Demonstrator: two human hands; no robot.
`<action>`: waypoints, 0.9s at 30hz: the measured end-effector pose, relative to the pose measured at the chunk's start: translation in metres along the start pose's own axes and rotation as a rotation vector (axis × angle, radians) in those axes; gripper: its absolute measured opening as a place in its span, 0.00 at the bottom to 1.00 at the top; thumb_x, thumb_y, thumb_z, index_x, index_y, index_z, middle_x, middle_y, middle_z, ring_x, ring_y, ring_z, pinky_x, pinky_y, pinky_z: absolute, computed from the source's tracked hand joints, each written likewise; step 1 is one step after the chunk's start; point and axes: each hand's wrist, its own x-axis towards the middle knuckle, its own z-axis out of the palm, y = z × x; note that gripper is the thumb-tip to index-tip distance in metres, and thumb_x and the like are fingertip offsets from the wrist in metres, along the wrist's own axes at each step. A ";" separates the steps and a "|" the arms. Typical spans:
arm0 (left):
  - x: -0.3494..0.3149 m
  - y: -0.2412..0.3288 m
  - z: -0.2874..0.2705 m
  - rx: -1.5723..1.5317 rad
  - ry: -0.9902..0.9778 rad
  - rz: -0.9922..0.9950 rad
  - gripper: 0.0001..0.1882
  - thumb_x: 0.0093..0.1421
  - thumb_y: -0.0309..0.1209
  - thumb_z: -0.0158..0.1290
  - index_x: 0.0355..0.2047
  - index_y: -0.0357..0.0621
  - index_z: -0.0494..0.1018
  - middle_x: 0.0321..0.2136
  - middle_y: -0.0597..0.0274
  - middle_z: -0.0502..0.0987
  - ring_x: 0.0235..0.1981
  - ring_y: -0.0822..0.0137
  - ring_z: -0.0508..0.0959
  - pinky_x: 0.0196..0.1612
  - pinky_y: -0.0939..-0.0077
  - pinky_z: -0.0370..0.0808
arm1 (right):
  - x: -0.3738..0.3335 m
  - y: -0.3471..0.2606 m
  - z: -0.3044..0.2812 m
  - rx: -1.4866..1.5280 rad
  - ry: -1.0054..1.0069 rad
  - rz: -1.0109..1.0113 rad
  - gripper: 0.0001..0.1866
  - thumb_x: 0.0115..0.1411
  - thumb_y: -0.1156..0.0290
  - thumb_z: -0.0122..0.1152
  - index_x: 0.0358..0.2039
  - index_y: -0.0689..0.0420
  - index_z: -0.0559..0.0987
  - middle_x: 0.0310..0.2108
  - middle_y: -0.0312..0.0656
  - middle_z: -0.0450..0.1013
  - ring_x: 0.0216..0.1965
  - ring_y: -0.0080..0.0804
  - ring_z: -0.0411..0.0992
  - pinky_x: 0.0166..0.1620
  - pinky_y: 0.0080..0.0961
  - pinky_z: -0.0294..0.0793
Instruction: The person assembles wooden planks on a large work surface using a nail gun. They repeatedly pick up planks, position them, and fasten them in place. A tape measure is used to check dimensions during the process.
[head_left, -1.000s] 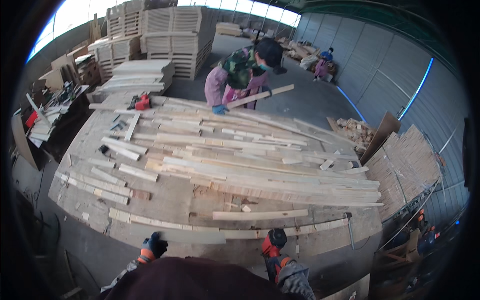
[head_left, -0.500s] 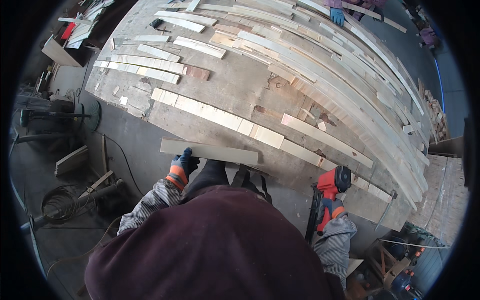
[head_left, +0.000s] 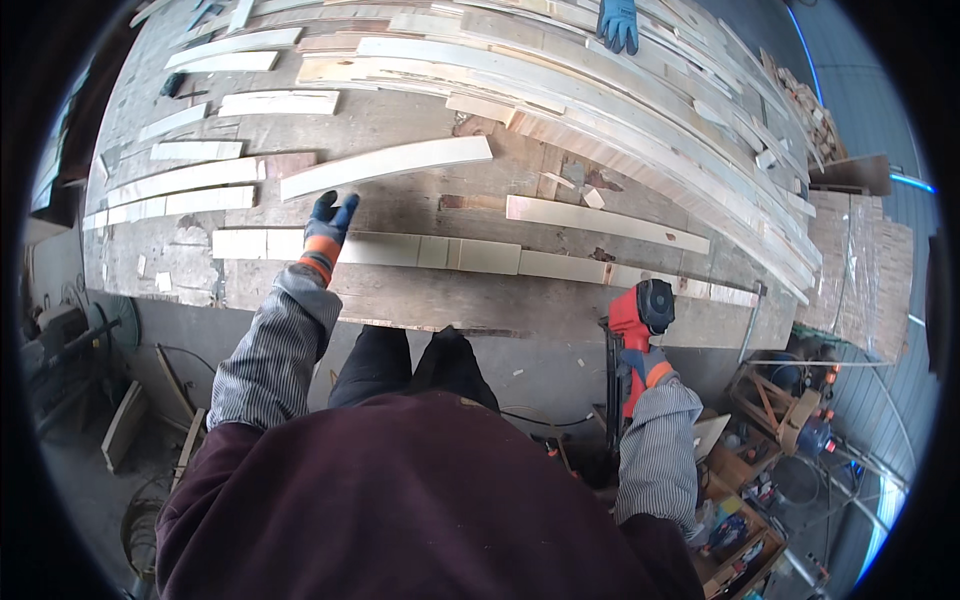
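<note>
My left hand [head_left: 328, 228], in a blue and orange glove, reaches over the table with fingers spread and nothing in them. Just beyond its fingertips a pale wooden board [head_left: 388, 167] lies at a slant. Under the wrist runs a long row of wood strips [head_left: 400, 250] set end to end along the near side. My right hand [head_left: 645, 366], gloved alike, is closed round the handle of a red nail gun [head_left: 632, 312] with a black head. The gun is at the table's near edge, by the row's right part; its nose is hidden.
The big wooden table [head_left: 400, 300] carries many long strips [head_left: 600, 130] at the far side and shorter boards [head_left: 180, 203] on the left. A co-worker's blue-gloved hand [head_left: 619, 24] rests among the far strips. A metal bar [head_left: 752, 322] crosses the right edge. Crates [head_left: 745, 550] stand lower right.
My left hand has carried the board from in front of my body onto the table and let go of it. The view has shifted; my right hand still holds the nail gun.
</note>
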 end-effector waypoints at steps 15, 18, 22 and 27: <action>-0.050 0.027 -0.006 1.221 -0.563 0.843 0.44 0.40 0.49 0.65 0.56 0.49 0.63 0.46 0.52 0.68 0.48 0.50 0.68 0.50 0.56 0.67 | 0.003 0.030 -0.026 -0.133 0.098 -0.125 0.22 0.47 0.59 0.66 0.34 0.66 0.79 0.31 0.45 0.78 0.33 0.33 0.76 0.37 0.30 0.74; -0.060 0.047 0.018 1.104 -0.787 0.858 0.40 0.42 0.40 0.66 0.55 0.44 0.64 0.43 0.49 0.72 0.41 0.47 0.74 0.44 0.56 0.72 | 0.025 0.072 -0.029 0.043 -0.007 -0.241 0.19 0.50 0.62 0.66 0.37 0.64 0.79 0.30 0.43 0.78 0.33 0.33 0.75 0.38 0.31 0.74; -0.071 0.041 0.074 1.121 -0.841 0.701 0.15 0.57 0.34 0.54 0.44 0.44 0.74 0.33 0.49 0.78 0.36 0.48 0.77 0.41 0.56 0.72 | 0.023 0.078 -0.037 0.090 -0.045 -0.312 0.15 0.53 0.65 0.64 0.38 0.63 0.78 0.27 0.42 0.77 0.29 0.32 0.75 0.35 0.30 0.74; -0.055 0.009 0.090 0.954 -0.632 0.571 0.14 0.62 0.39 0.49 0.42 0.47 0.76 0.29 0.46 0.78 0.33 0.44 0.77 0.38 0.55 0.74 | 0.013 0.081 -0.038 0.242 -0.089 -0.218 0.11 0.55 0.69 0.62 0.37 0.62 0.77 0.23 0.40 0.76 0.23 0.28 0.73 0.29 0.25 0.73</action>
